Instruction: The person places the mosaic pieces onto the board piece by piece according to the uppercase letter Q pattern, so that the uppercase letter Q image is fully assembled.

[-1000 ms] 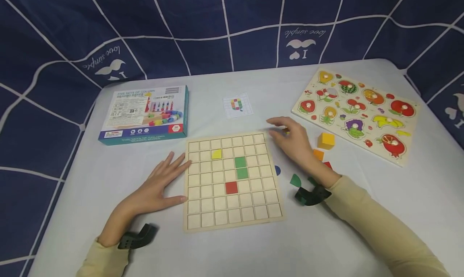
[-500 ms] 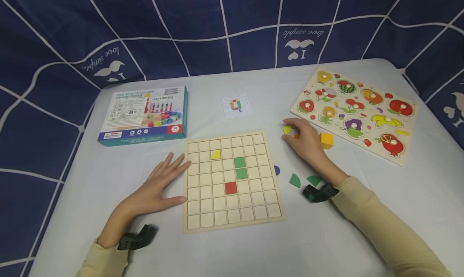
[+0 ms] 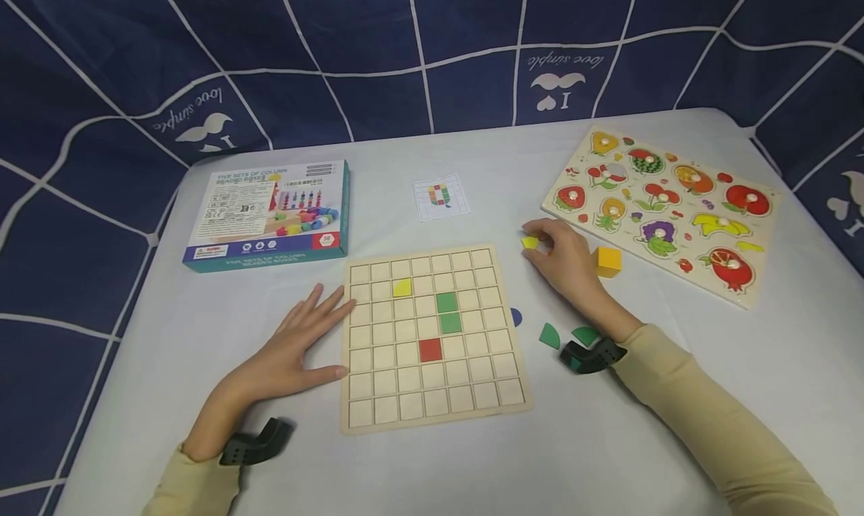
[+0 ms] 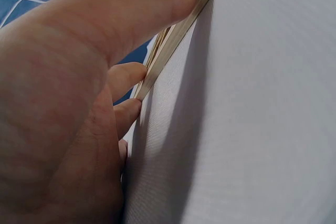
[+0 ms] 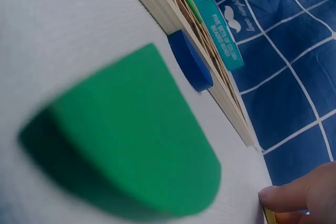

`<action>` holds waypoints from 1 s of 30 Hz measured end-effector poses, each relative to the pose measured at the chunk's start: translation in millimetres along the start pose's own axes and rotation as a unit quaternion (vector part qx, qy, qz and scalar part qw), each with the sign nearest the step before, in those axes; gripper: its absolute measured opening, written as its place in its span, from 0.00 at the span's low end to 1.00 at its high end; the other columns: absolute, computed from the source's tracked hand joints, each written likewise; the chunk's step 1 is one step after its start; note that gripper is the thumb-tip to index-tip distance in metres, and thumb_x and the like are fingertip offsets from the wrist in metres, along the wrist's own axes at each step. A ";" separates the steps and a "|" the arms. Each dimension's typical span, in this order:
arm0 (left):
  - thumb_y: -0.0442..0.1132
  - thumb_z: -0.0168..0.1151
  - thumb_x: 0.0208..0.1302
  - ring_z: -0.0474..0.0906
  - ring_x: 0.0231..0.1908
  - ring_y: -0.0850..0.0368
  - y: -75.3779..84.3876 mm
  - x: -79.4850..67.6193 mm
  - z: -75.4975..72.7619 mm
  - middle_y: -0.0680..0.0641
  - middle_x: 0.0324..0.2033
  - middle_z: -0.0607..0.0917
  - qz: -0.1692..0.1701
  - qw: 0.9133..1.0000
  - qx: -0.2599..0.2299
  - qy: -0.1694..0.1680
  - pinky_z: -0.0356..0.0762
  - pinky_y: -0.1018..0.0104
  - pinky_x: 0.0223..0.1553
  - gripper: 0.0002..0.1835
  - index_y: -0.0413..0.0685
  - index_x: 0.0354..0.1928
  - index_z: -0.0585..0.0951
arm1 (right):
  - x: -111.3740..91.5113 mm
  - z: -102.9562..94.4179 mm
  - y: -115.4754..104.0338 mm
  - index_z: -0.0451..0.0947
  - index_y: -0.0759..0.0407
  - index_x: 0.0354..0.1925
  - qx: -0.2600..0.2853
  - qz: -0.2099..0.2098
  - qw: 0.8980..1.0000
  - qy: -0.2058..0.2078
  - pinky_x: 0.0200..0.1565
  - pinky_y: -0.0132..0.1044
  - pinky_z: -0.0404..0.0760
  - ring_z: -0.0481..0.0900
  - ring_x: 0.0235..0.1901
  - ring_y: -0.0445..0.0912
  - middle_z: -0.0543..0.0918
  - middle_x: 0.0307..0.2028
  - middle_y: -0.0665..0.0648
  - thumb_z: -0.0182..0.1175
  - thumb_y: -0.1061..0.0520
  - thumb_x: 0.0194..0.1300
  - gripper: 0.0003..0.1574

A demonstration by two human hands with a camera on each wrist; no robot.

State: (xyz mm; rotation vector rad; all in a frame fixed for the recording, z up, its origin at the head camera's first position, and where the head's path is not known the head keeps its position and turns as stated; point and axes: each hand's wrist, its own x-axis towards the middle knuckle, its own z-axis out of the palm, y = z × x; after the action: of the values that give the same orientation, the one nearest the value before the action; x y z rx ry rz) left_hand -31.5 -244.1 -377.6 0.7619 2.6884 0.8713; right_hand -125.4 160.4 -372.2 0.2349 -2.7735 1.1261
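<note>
My left hand point(image 3: 293, 351) lies spread at the left side of the wooden grid board point(image 3: 378, 418), its straight fingertips and thumb touching the edge. Set in the board are a yellow quarter-round piece point(image 3: 402, 287), two green squares point(image 3: 448, 302) and a red square point(image 3: 430, 349). Just off the board's far right corner, my right hand point(image 3: 563, 257) pinches a small yellow piece point(image 3: 529, 242) between thumb and fingers. Only a sliver of that yellow piece point(image 5: 270, 216) shows in the right wrist view. Green quarter-round pieces point(image 3: 550, 336) and a blue rounded piece point(image 3: 516, 317) lie nearer the wrist.
A pattern card point(image 3: 441, 197) lies beyond the board. At the back left is a boxed bead set point(image 3: 266, 214). A fruit puzzle board point(image 3: 664, 208) lies at the right, with a yellow-orange cube point(image 3: 609, 262) beside my right hand.
My right hand has shifted right, away from the board's corner, then slightly back left. The yellow piece has come into view in its fingertips. The left hand stays put.
</note>
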 end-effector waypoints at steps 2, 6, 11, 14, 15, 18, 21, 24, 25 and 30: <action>0.53 0.72 0.48 0.30 0.69 0.44 -0.2 0.0 0.1 0.46 0.71 0.50 0.000 1.000 0.000 0.000 0.30 0.46 0.65 0.49 0.57 0.71 0.58 | 0.3 0.1 -1.2 0.77 0.68 0.49 -0.007 0.000 1.000 -0.006 0.46 0.47 0.73 0.73 0.41 0.54 0.78 0.43 0.64 0.64 0.71 0.55 0.21; 0.53 0.72 0.48 0.30 0.69 0.44 0.5 0.1 -0.1 0.46 0.71 0.51 -0.001 1.000 0.002 -0.001 0.30 0.46 0.65 0.49 0.57 0.71 0.58 | 1.4 0.7 -1.6 0.77 0.68 0.49 -0.012 -0.003 1.000 -0.009 0.45 0.47 0.75 0.75 0.41 0.54 0.79 0.43 0.64 0.59 0.75 0.55 0.21; 0.53 0.72 0.49 0.30 0.69 0.44 1.7 0.2 -0.5 0.46 0.71 0.50 -0.003 1.000 0.002 -0.004 0.30 0.46 0.65 0.49 0.57 0.72 0.57 | 1.9 1.7 0.6 0.77 0.67 0.51 -0.001 -0.008 1.000 -0.014 0.47 0.47 0.75 0.76 0.43 0.54 0.80 0.46 0.64 0.61 0.73 0.56 0.22; 0.53 0.72 0.49 0.30 0.69 0.44 1.8 -0.1 -0.5 0.46 0.71 0.50 -0.004 1.000 0.002 -0.005 0.30 0.47 0.65 0.49 0.57 0.72 0.57 | 3.3 2.0 0.5 0.77 0.67 0.53 0.010 -0.019 0.999 -0.030 0.51 0.48 0.72 0.75 0.50 0.55 0.79 0.49 0.64 0.63 0.70 0.56 0.24; 0.53 0.72 0.49 0.30 0.69 0.44 2.0 -0.2 -0.6 0.46 0.71 0.50 -0.005 1.000 0.002 -0.005 0.30 0.47 0.65 0.49 0.57 0.72 0.57 | 4.1 2.3 0.3 0.77 0.67 0.53 0.014 -0.023 0.999 -0.036 0.52 0.48 0.72 0.74 0.51 0.55 0.79 0.50 0.64 0.64 0.70 0.56 0.23; 0.53 0.72 0.48 0.29 0.69 0.45 2.4 0.0 -1.1 0.46 0.71 0.50 -0.007 1.000 0.003 -0.006 0.30 0.47 0.65 0.49 0.57 0.72 0.57 | 6.7 3.8 0.5 0.78 0.68 0.51 0.019 -0.035 0.998 -0.041 0.51 0.47 0.72 0.74 0.49 0.55 0.80 0.47 0.64 0.64 0.70 0.56 0.22; 0.53 0.72 0.49 0.29 0.69 0.45 2.7 0.6 -1.2 0.46 0.71 0.49 -0.008 1.000 0.003 -0.007 0.30 0.46 0.65 0.49 0.57 0.72 0.57 | 8.5 5.5 0.9 0.79 0.69 0.49 0.016 -0.042 0.998 -0.036 0.44 0.45 0.73 0.74 0.41 0.53 0.79 0.41 0.64 0.65 0.70 0.56 0.20; 0.53 0.72 0.49 0.29 0.69 0.45 2.7 1.2 -1.2 0.47 0.72 0.49 -0.008 1.000 0.003 -0.008 0.30 0.47 0.65 0.49 0.57 0.72 0.57 | 9.0 6.3 0.7 0.80 0.69 0.47 0.012 -0.048 0.998 -0.032 0.39 0.43 0.71 0.72 0.37 0.52 0.78 0.37 0.63 0.65 0.69 0.55 0.18; 0.53 0.72 0.48 0.29 0.69 0.45 2.7 1.2 -1.2 0.46 0.71 0.49 -0.008 1.000 0.004 -0.007 0.30 0.46 0.65 0.50 0.57 0.72 0.57 | 9.1 6.5 0.4 0.81 0.69 0.46 0.011 -0.050 0.998 -0.031 0.38 0.42 0.70 0.72 0.36 0.52 0.78 0.36 0.62 0.66 0.69 0.55 0.17; 0.51 0.73 0.47 0.30 0.69 0.44 3.0 0.5 -0.8 0.45 0.71 0.51 -0.006 1.000 0.004 -0.004 0.30 0.45 0.64 0.50 0.54 0.71 0.59 | 8.9 7.3 -0.5 0.81 0.68 0.43 0.006 -0.036 0.999 -0.033 0.41 0.43 0.72 0.72 0.37 0.52 0.78 0.37 0.62 0.66 0.67 0.55 0.15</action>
State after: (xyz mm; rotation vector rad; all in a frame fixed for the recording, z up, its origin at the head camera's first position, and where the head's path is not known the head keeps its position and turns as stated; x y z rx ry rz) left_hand -30.9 -242.1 -375.2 0.7475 2.6884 0.8542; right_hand -134.6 154.1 -375.5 0.3780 -2.7916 1.1372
